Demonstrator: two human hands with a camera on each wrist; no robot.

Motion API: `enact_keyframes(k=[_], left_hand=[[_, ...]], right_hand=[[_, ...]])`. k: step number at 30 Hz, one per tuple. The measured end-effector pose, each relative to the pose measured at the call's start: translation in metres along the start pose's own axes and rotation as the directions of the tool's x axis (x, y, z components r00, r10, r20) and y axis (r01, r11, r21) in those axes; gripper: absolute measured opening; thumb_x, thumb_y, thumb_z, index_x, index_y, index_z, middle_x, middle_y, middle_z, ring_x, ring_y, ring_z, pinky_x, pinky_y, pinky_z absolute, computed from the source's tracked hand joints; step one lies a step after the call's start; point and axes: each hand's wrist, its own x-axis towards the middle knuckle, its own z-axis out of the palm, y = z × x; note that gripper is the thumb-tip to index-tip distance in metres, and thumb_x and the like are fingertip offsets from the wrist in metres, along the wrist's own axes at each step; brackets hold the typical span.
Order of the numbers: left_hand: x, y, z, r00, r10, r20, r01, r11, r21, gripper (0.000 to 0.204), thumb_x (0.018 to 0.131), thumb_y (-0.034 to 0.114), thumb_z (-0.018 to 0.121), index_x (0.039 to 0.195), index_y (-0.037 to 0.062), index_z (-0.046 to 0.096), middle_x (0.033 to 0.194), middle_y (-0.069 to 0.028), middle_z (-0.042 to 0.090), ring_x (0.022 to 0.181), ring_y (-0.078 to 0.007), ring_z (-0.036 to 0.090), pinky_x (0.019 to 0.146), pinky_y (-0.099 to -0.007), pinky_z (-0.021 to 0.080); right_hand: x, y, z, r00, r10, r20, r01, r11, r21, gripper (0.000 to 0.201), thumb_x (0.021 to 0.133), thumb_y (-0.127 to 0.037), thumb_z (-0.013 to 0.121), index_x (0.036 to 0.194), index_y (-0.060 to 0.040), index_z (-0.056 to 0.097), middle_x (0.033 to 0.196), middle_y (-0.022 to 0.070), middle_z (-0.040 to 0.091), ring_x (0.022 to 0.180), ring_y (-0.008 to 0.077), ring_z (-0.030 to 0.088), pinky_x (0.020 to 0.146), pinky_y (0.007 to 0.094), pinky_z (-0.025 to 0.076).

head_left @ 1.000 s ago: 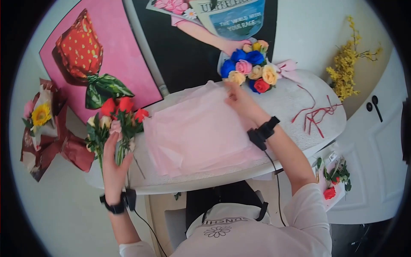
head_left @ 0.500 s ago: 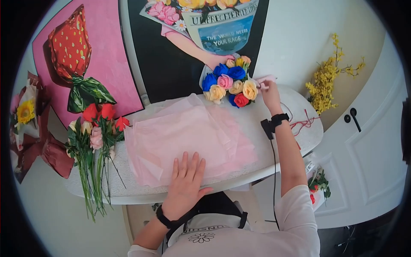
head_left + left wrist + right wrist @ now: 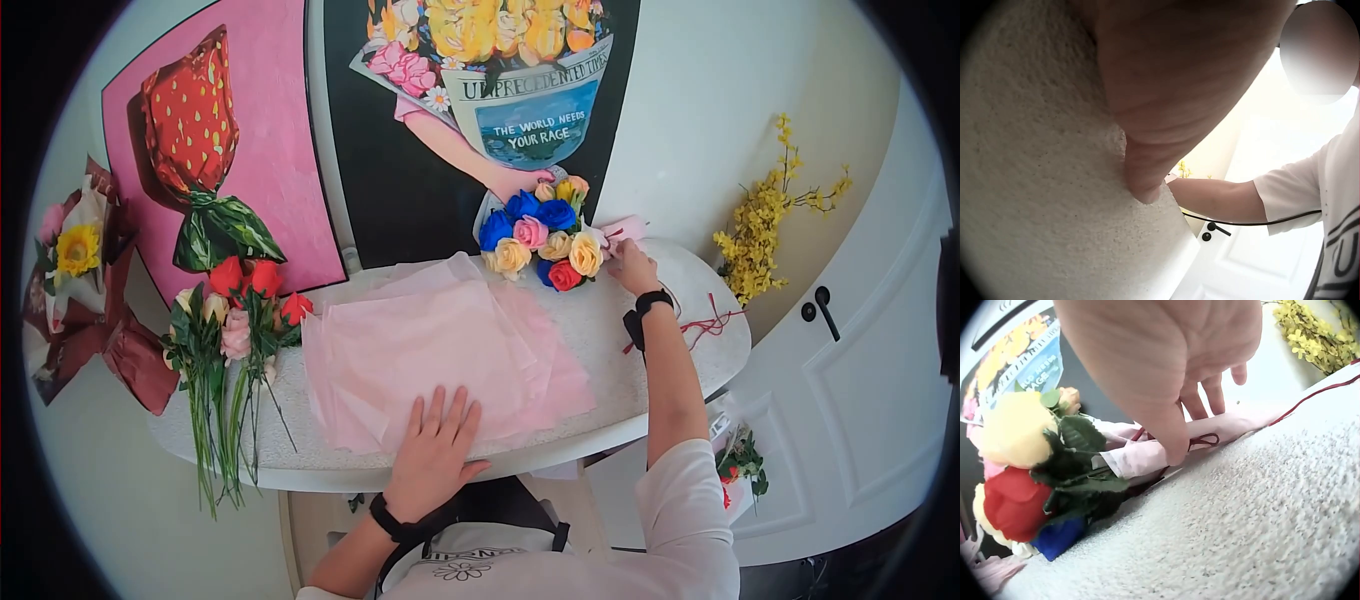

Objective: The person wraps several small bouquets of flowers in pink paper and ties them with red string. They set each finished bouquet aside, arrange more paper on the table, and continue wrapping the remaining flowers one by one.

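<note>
A bouquet of blue, pink, cream and red artificial roses lies at the back of the table, its stems wrapped in pink paper. My right hand holds that wrapped handle, thumb on the near side and fingers behind it in the right wrist view. A dark red bow is tied around the wrapping beside the thumb. With fingers extended and slightly spread, my left hand rests at the front edge of a stack of pale pink wrapping sheets. Its thumb lies on the white textured tabletop in the left wrist view.
Loose long-stemmed roses lie left of the sheets. Dark red cords are at the table's right end. A wrapped sunflower bouquet stands far left, yellow blossoms far right. Two paintings lean behind.
My left hand has moved from the loose roses to the front of the pink sheets. My right hand has gone from the sheets' far edge to the bouquet's handle and grips it.
</note>
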Motion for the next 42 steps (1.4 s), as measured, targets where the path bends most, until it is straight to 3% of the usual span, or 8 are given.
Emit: enact_keyframes(k=[9,16,22,25,28,33,39,42], left_hand=[[-0.004,-0.002,0.0,1.0,0.004,-0.025,-0.005,1.0,-0.03,0.081,0.08,0.047,0.069,0.14,0.0012,0.042,0.147,-0.0208,0.039,0.136,-0.043,0.035,0.112,-0.0556,0.026],[-0.003,-0.002,-0.002,1.0,0.004,-0.018,-0.005,0.999,-0.046,0.082,0.079,0.049,0.069,0.141,0.0018,0.043,0.148,-0.0204,0.039,0.136,-0.0429,0.034,0.113,-0.0556,0.025],[-0.002,-0.003,-0.005,1.0,0.004,-0.012,-0.005,0.992,-0.123,0.078,0.082,0.048,0.067,0.14,0.0016,0.043,0.149,-0.0192,0.038,0.138,-0.0421,0.033,0.114,-0.056,0.023],[0.0,-0.006,-0.012,0.998,-0.019,-0.062,0.0,0.959,-0.283,0.07,0.085,0.036,0.068,0.14,0.0012,0.043,0.146,-0.0182,0.042,0.135,-0.0384,0.037,0.113,-0.0543,0.026],[0.003,-0.008,-0.018,0.978,-0.144,-0.152,0.028,0.809,-0.587,0.061,0.086,0.019,0.069,0.139,0.0012,0.044,0.138,-0.0145,0.049,0.124,-0.0305,0.05,0.106,-0.0459,0.037],[0.022,-0.002,-0.027,0.896,-0.444,0.013,0.066,0.104,-0.992,0.055,0.087,0.008,0.069,0.135,-0.0019,0.044,0.119,-0.0119,0.058,0.096,-0.0174,0.061,0.083,-0.0314,0.051],[0.009,-0.013,0.002,0.853,-0.519,0.052,0.153,0.154,-0.976,0.053,0.091,0.001,0.062,0.14,0.0028,0.041,0.117,-0.0056,0.058,0.098,-0.0079,0.057,0.079,-0.0253,0.049],[0.002,-0.016,0.008,0.835,-0.536,0.126,0.102,-0.074,-0.992,0.056,0.09,0.001,0.063,0.141,0.0036,0.04,0.118,-0.005,0.058,0.093,-0.0082,0.057,0.077,-0.0232,0.048]], right_hand=[[0.007,0.002,0.027,0.954,0.038,-0.297,-0.096,0.978,-0.184,0.034,0.082,-0.025,0.071,0.113,-0.0163,0.06,0.102,0.0104,0.059,0.099,0.0324,0.058,0.079,0.048,0.049],[0.006,-0.004,-0.031,0.933,-0.151,-0.325,0.112,0.984,-0.136,0.015,0.088,-0.021,0.061,0.096,-0.0093,0.059,0.089,0.0118,0.063,0.09,0.0321,0.061,0.076,0.0438,0.047],[-0.052,-0.086,-0.144,0.971,-0.07,-0.23,0.122,0.968,0.218,0.023,0.094,-0.024,0.06,0.093,-0.0011,0.055,0.089,0.0157,0.064,0.079,0.0319,0.064,0.066,0.0424,0.048],[-0.088,-0.121,-0.155,0.937,-0.234,-0.259,0.349,0.636,0.688,0.026,0.099,-0.026,0.056,0.1,0.0,0.056,0.087,0.0104,0.064,0.077,0.0209,0.063,0.066,0.0365,0.048],[-0.141,-0.166,-0.155,0.909,-0.337,0.247,-0.21,0.142,0.967,0.028,0.1,-0.026,0.054,0.112,-0.0004,0.054,0.092,0.0052,0.062,0.086,0.0108,0.057,0.074,0.0289,0.047],[-0.21,-0.24,-0.102,0.902,-0.398,0.168,-0.199,-0.037,0.979,0.029,0.102,-0.024,0.051,0.122,-0.0019,0.05,0.103,0.0019,0.058,0.094,0.0072,0.052,0.083,0.024,0.043],[-0.239,-0.271,-0.074,0.925,-0.258,0.277,-0.352,-0.313,0.882,0.021,0.102,-0.015,0.052,0.118,-0.0021,0.053,0.101,0.0017,0.059,0.093,0.0059,0.052,0.083,0.0229,0.044],[-0.236,-0.266,-0.075,0.917,-0.322,0.235,-0.298,-0.162,0.941,0.017,0.101,-0.015,0.053,0.108,-0.0006,0.057,0.096,0.0012,0.06,0.084,0.0072,0.053,0.078,0.0226,0.045]])
